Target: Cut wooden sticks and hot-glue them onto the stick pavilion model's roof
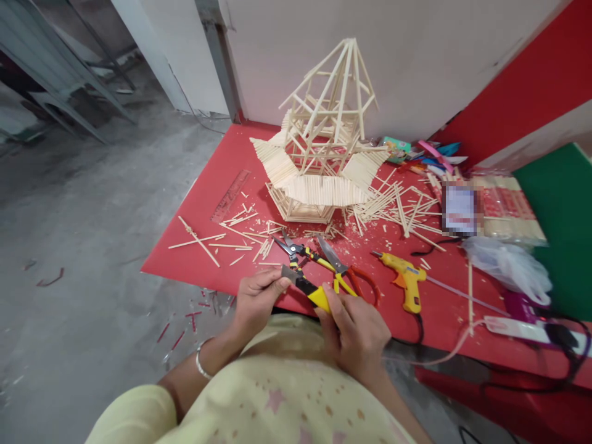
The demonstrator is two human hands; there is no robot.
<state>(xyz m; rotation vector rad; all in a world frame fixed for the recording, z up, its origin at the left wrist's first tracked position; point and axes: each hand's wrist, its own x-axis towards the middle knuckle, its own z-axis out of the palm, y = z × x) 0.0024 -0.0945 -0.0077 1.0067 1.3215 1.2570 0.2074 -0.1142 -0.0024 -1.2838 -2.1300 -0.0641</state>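
Note:
My right hand [356,333] grips the yellow handles of a pair of snips [309,288] whose short jaws point left. My left hand [259,299] is pinched at those jaws, fingertips together on something too small to make out. Just beyond lie black-and-yellow cutters [300,251] and orange-handled scissors [354,274] on the red board [208,185]. Farther back stands a stick-built model [321,154] with a peaked frame and fanned sides.
Loose wooden sticks [217,237] are scattered over the board, with a heap [402,206] at the right. A yellow glue gun [407,280], a ruler [230,196], a plastic bag [509,265] and a power strip [522,327] lie to the right. Grey concrete floor [83,246] lies left.

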